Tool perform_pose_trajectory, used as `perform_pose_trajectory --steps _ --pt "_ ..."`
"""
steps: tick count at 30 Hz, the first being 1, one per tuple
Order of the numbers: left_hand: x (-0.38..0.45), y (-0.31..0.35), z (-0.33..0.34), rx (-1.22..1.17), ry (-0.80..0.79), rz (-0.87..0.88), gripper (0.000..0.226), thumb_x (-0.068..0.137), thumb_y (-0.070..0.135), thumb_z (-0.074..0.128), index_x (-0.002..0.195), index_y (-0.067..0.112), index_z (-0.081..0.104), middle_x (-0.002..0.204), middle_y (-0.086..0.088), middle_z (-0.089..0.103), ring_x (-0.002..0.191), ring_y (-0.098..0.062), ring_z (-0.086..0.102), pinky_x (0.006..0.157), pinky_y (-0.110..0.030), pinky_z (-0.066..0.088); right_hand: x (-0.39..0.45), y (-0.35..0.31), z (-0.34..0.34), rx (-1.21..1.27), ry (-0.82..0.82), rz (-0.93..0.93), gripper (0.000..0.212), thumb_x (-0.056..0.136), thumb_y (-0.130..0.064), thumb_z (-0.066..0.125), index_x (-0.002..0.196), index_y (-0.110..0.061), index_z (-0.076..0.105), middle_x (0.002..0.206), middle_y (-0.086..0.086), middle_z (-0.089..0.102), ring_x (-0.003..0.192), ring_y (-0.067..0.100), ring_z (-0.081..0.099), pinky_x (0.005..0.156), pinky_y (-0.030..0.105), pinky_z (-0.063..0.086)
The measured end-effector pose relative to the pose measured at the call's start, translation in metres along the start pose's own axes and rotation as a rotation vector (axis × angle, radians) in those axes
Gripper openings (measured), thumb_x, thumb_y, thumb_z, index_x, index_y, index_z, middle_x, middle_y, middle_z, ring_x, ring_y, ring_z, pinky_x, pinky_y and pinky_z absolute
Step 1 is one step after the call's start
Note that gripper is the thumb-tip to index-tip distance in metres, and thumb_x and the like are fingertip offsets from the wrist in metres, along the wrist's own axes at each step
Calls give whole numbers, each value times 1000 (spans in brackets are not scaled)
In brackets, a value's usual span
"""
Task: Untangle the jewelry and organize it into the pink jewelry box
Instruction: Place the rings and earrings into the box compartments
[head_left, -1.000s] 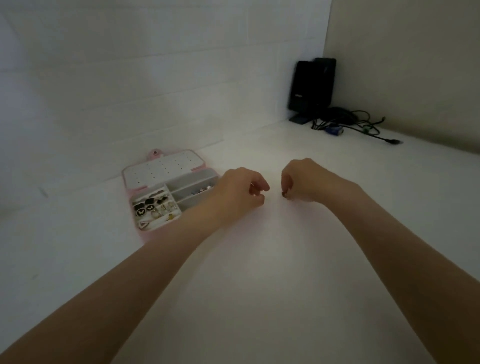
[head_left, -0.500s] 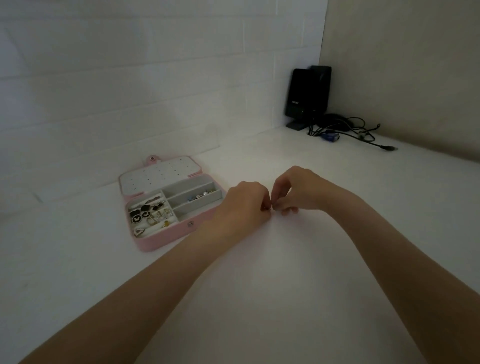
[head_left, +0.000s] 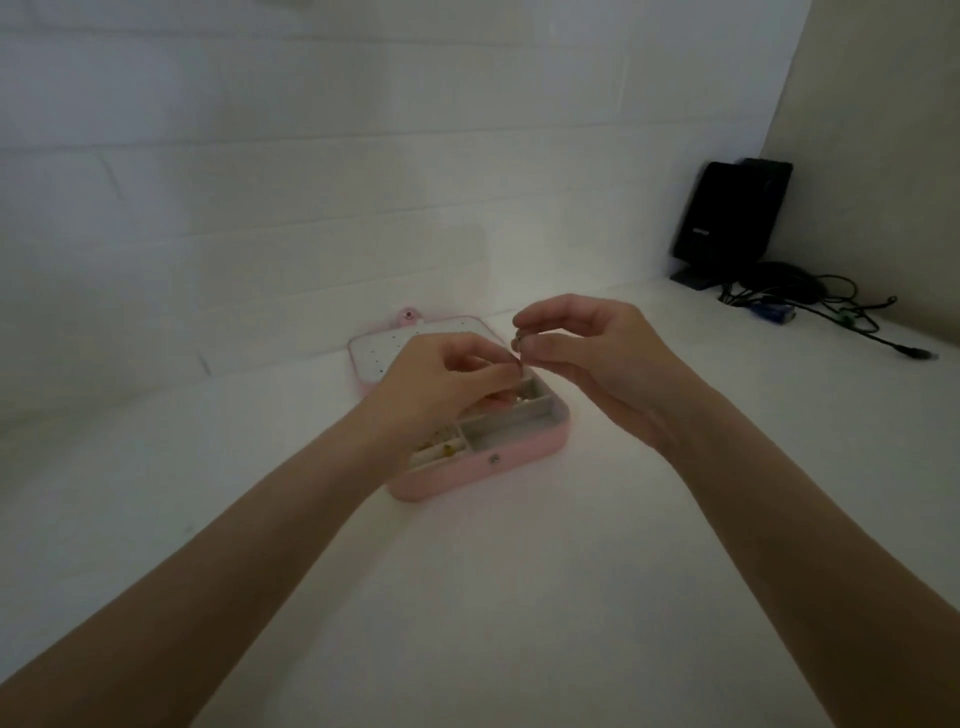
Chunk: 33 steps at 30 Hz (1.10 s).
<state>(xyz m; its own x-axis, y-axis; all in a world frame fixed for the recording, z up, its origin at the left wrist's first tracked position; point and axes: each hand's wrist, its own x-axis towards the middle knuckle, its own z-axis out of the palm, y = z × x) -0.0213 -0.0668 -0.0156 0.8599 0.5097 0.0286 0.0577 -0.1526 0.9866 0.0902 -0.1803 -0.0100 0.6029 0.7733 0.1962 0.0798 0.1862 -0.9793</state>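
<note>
A: Head view, and both hands are up over the pink jewelry box (head_left: 483, 470), which sits open on the white tabletop (head_left: 519, 597).

B: The right hand (head_left: 597, 353)?

A: Thumb and forefinger pinched together on a small dark piece of jewelry (head_left: 518, 340), held above the box's far right corner. The other fingers (head_left: 566, 306) arch loosely.

B: And the left hand (head_left: 441, 379)?

A: Curled over the middle of the box, fingertips drawn together near the right hand. Whether it pinches anything, I cannot tell; it is too dim and blurred.

B: What shows in the box?

A: Grey compartments on the right, small gold bits in the near-left compartment (head_left: 441, 449), and the dotted white lid (head_left: 374, 348) lying flat behind.

B: Anything else?

A: A black speaker (head_left: 727, 223) in the far right corner, with cables (head_left: 831, 312) trailing beside it.
</note>
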Motion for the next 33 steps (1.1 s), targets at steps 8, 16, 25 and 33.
perform_pose_trajectory --steps 8,16,25,33 --pt "-1 -9 -42 -352 81 -84 10 86 9 61 84 4 69 78 -2 66 63 -6 65 63 -14 54 27 16 50 -750 132 -648 16 77 -1 62 88 -10 67 79 -1 65 75 13 62 65 17 50" --pt "1 -13 -56 -273 106 -21 8 85 10 63 87 4 68 82 -7 63 65 -6 62 66 -14 53 36 22 68 -908 125 -827 13 77 -3 62 88 -7 67 82 0 63 76 15 57 69 11 46" --pt "6 -17 -83 250 160 392 24 78 4 68 75 27 66 85 -2 58 62 0 63 64 -12 49 33 11 60 -624 -130 -508 25 76 -2 70 97 -14 66 80 -9 66 75 5 64 73 18 54" --pt "10 -25 -88 349 159 532 34 77 0 69 88 32 64 85 6 53 70 5 60 64 -6 47 35 9 65 -617 -147 -443 20 75 -2 74 91 -13 71 75 -6 68 70 5 65 71 14 52"
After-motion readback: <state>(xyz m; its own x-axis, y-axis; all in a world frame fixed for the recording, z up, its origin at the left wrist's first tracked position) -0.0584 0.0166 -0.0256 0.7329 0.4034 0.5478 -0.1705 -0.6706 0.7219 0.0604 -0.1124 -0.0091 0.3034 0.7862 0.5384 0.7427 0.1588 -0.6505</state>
